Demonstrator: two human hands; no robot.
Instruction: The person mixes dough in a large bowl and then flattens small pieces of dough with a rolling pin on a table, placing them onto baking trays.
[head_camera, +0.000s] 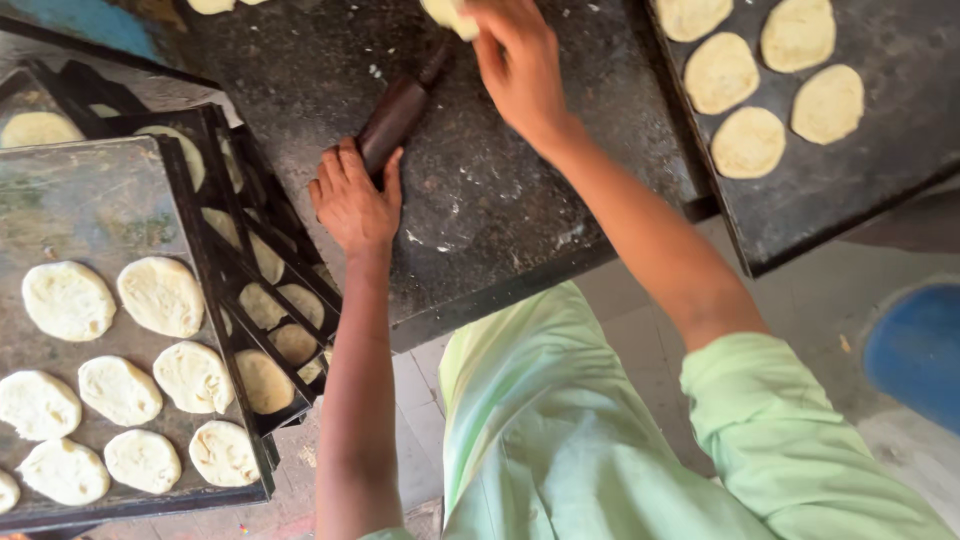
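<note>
We see a dark, flour-dusted desk (480, 210) with baking trays crowding both sides. At nine o'clock a stack of dark trays (110, 210) fans out, the top one carrying flattened pale dough rounds (160, 296) in loose rows, more rounds showing through the trays underneath. At two o'clock another dark tray (880, 170) holds five similar dough discs (748, 142), set apart from each other. A blue object (915, 350) sits low at four o'clock on the floor. Between the trays the desk surface lies bare but for white smears. Our left hand (352, 200) rests with fingers spread over the near end of a dark brown rolling pin (395, 115), pressing it loosely rather than gripping around it; the pin lies tilted, pointing toward one o'clock. Our right hand (520, 65) at twelve o'clock pinches a pale lump of dough (447, 15) at the frame's top edge, just beyond the pin's far end.
</note>
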